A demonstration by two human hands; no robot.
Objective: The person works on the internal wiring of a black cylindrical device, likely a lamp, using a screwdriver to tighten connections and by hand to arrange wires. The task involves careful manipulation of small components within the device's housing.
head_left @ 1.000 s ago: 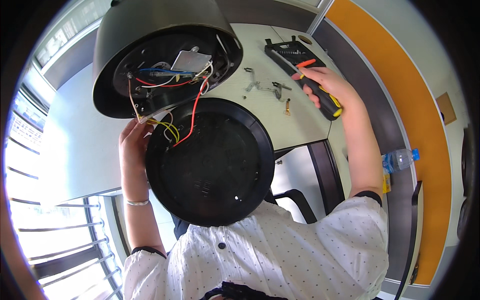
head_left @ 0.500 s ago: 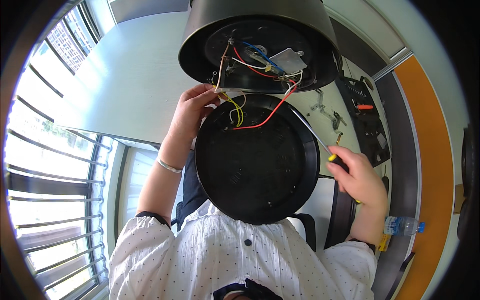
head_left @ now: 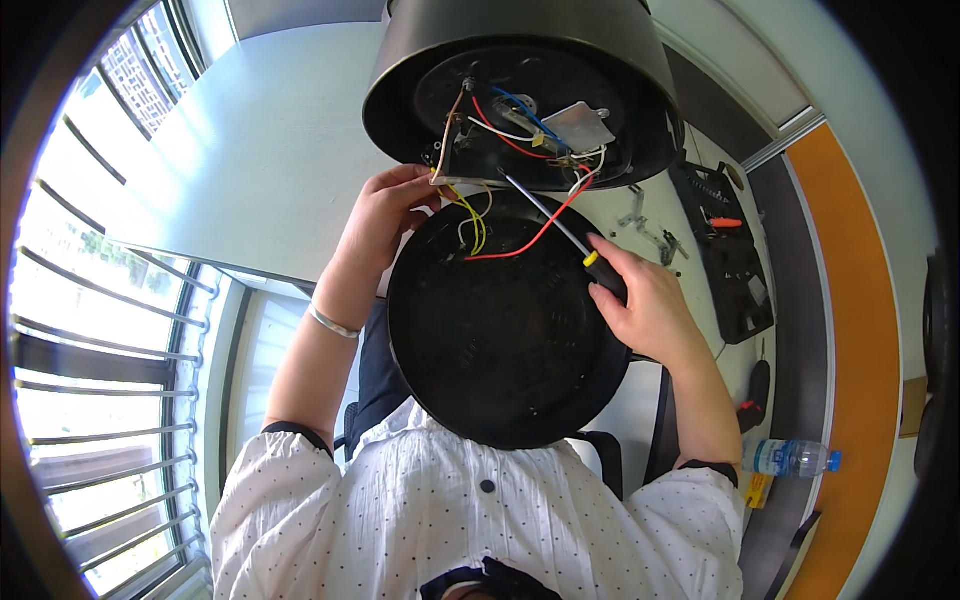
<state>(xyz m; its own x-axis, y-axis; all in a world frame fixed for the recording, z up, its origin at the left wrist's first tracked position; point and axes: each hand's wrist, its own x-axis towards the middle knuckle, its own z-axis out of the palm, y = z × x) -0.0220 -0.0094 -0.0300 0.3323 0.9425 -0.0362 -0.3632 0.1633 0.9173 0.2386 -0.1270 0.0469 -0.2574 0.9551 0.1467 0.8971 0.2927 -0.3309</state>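
My right hand (head_left: 645, 305) is closed around a screwdriver (head_left: 605, 277) with a black and yellow handle. Its long metal shaft points up and left, with the tip near the lower rim of a dark pot-shaped appliance body (head_left: 520, 45). My left hand (head_left: 385, 215) pinches the end of a thin flat strip (head_left: 465, 182), seen edge-on, beside that rim. Yellow wires (head_left: 478, 228) hang from there into a round black base cover (head_left: 510, 340) near my lap. A red wire (head_left: 535, 240) runs from the cover up to the body's underside, where a metal plate (head_left: 580, 122) and several wires show.
A black tool case (head_left: 725, 250) with an orange-handled tool (head_left: 725, 222) lies on the right, near loose metal brackets (head_left: 648, 225). Farther down are a second screwdriver (head_left: 757, 390) and a water bottle (head_left: 792, 458). The white tabletop (head_left: 260, 150) extends left; barred windows stand beyond.
My right hand has moved left and slightly up with the screwdriver, bringing its tip to the appliance's rim. The left hand stays at the strip.
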